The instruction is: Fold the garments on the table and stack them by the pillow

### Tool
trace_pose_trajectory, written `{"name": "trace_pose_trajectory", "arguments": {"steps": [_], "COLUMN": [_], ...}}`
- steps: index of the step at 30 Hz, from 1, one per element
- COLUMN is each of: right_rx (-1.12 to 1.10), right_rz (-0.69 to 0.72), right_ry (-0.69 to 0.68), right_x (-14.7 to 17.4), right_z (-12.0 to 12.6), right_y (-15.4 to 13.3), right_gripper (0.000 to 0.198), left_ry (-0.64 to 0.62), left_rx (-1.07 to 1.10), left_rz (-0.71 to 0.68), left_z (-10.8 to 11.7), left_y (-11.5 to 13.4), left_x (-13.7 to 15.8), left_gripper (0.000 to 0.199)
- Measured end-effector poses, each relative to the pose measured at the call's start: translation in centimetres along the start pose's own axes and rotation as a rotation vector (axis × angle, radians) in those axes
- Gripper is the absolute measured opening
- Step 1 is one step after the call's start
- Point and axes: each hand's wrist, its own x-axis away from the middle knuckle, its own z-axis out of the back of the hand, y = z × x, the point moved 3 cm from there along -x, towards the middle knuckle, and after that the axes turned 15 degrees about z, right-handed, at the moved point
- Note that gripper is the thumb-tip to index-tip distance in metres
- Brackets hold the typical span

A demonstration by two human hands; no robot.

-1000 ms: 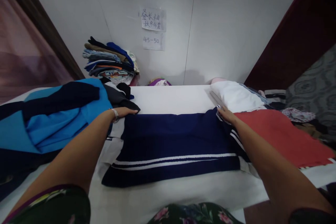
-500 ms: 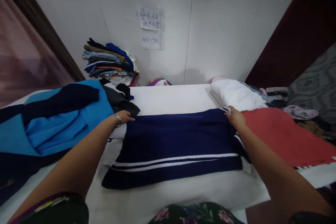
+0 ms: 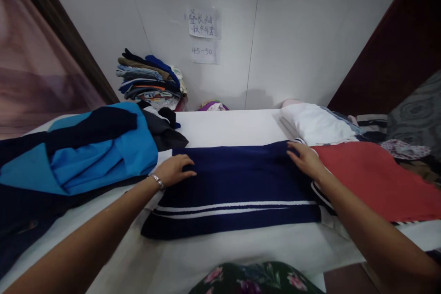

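A navy blue garment with white stripes (image 3: 237,177) lies spread flat in front of me, its striped band toward my body. My left hand (image 3: 177,170) rests at its left side with thumb and fingers apart. On its far right part lies my right hand (image 3: 305,158), fingers stretched over the cloth and not gripping it. White cloth shows past the garment's left and right edges. Whether the piece is a top or another kind of garment I cannot tell.
A blue and black garment (image 3: 103,156) is heaped at the left. To the right lie a red garment (image 3: 365,177) and a folded white pile (image 3: 313,121). Stacked clothes (image 3: 151,78) stand at the back left, and paper notes (image 3: 205,23) hang on the wall.
Both hands have let go of the garment's far corners and opened. The left hand has moved right and nearer to me; the right has shifted slightly nearer.
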Motion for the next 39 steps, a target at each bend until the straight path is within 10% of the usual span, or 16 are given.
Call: {"name": "trace_pose_trajectory", "arguments": {"steps": [7,16,21,33,39], "right_rx": [-0.122,0.034,0.057,0.109,0.076], "right_rz": [0.084,0.034,0.103,0.062,0.163], "right_ry": [-0.467,-0.273,-0.468,-0.501,-0.199], "right_x": [2.7,4.1,6.2,6.2,7.2], "right_z": [-2.2,1.6,0.1,-0.3,1.9], "right_y": [-3.2,-3.0,-4.2,-5.2,-6.3], "right_gripper": [0.046,0.04,0.043,0.036,0.039], "left_ry": [-0.03,0.188,0.014,0.039,0.201], "left_rx": [-0.228,-0.364,-0.3,-0.006,-0.087], "left_rz": [-0.054,0.014,-0.037,0.009,0.057], "left_z": [-3.0,0.6,-1.7,-1.0,-3.4], "left_y": [1.1,2.1,1.9,0.9,0.5], "left_x": [1.2,4.2,5.8,5.8,4.8], "left_gripper": [0.03,0.036,0.045,0.034,0.054]}}
